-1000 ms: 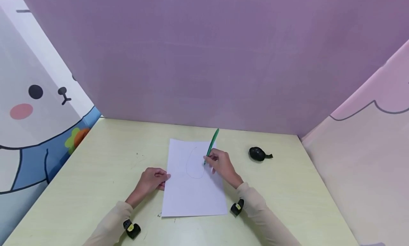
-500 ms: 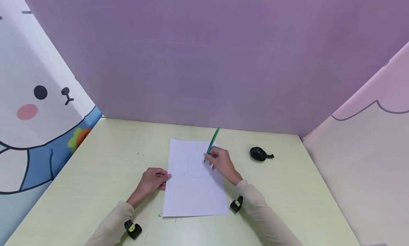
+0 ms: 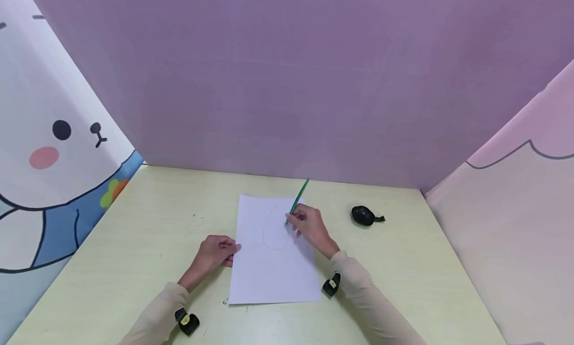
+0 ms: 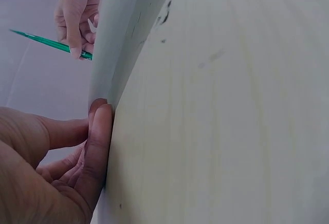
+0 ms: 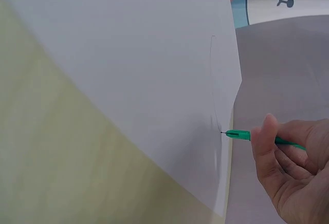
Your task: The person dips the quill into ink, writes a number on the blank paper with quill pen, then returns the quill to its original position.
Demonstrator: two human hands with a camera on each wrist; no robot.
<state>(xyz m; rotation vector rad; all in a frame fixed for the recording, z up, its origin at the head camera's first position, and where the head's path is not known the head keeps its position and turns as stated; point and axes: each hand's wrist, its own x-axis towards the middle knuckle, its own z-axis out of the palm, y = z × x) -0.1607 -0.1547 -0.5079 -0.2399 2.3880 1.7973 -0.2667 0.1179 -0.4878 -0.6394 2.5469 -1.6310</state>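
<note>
A white sheet of paper point(image 3: 269, 280) lies on the table with a thin oval pencil-like line point(image 3: 263, 230) drawn on its upper half. My right hand point(image 3: 310, 226) pinches a green pen point(image 3: 299, 196) near its lower end, and the pen leans away from me. In the right wrist view, the pen's tip touches the paper on the line. At the paper's left edge, my left hand point(image 3: 214, 251) pinches the sheet between thumb point(image 4: 69, 131) and fingers. The left wrist view shows that edge slightly raised off the table.
A black rounded object point(image 3: 362, 215) with a short tail lies on the table to the right. Purple panel point(image 3: 287, 86) stands behind the table point(image 3: 134, 245), with a cartoon-printed wall on the left and a pink one on the right.
My right hand and the pen have moved slightly up the paper, away from me, and the right side of the line has grown. The left hand keeps its hold on the edge.
</note>
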